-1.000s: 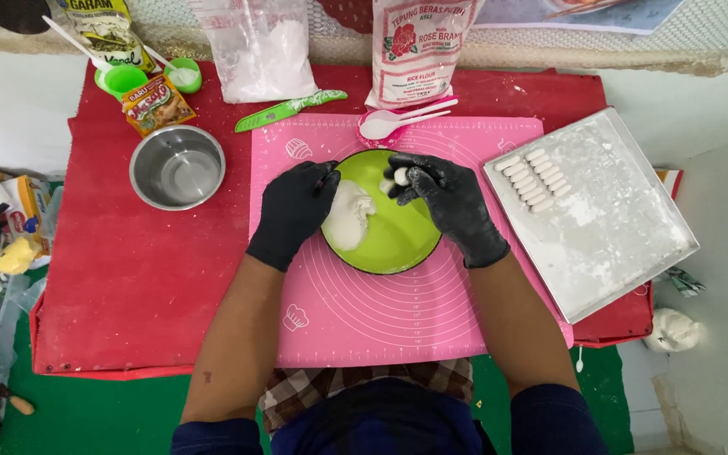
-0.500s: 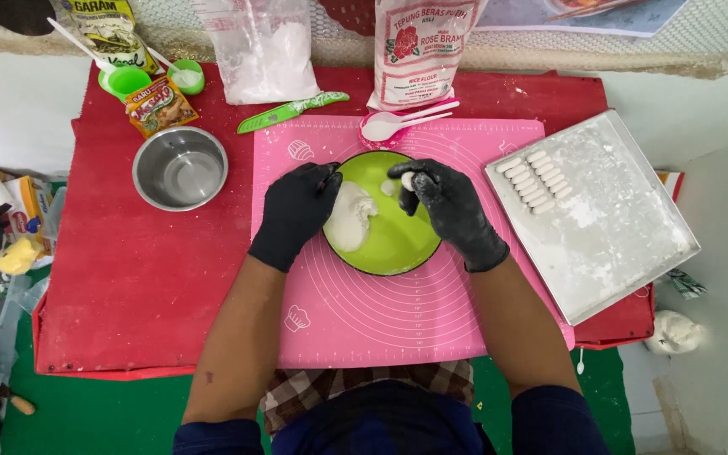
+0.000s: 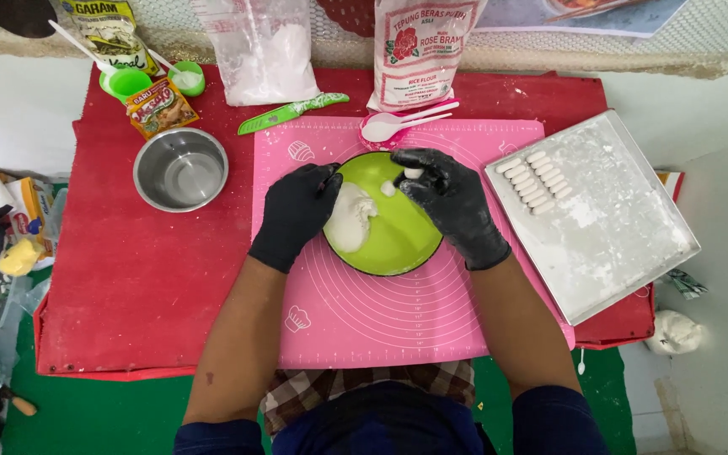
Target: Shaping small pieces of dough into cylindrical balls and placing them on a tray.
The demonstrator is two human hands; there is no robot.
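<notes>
Dough [image 3: 351, 221], a soft white lump with a matte, slightly lumpy surface, lies in the left half of a round lime-green plate [image 3: 402, 244], directly under the fingertips of the left hand [image 3: 294, 215]. That hand, in a black glove, rests on the plate's left rim with fingers curled loosely toward the lump, holding nothing. The right hand [image 3: 452, 202], also gloved in black, hovers over the plate's upper right edge and pinches a small white piece of dough [image 3: 413, 173] between thumb and fingers; another small bit [image 3: 388, 188] sits on the plate just beside it. Beneath the plate lies a smooth pink silicone mat [image 3: 381, 329] printed with concentric rings. Right of the right hand sits a flat rectangular metal tray [image 3: 617, 244] dusted with flour, carrying two short rows of small white dough logs [image 3: 537, 181]. Just beyond the right hand lie white plastic spoons [image 3: 393, 125] and a flour bag [image 3: 419, 50]. Beyond the left hand are a green knife [image 3: 290, 112] and, further left, a round steel bowl [image 3: 180, 168] on the red tabletop [image 3: 128, 286].
</notes>
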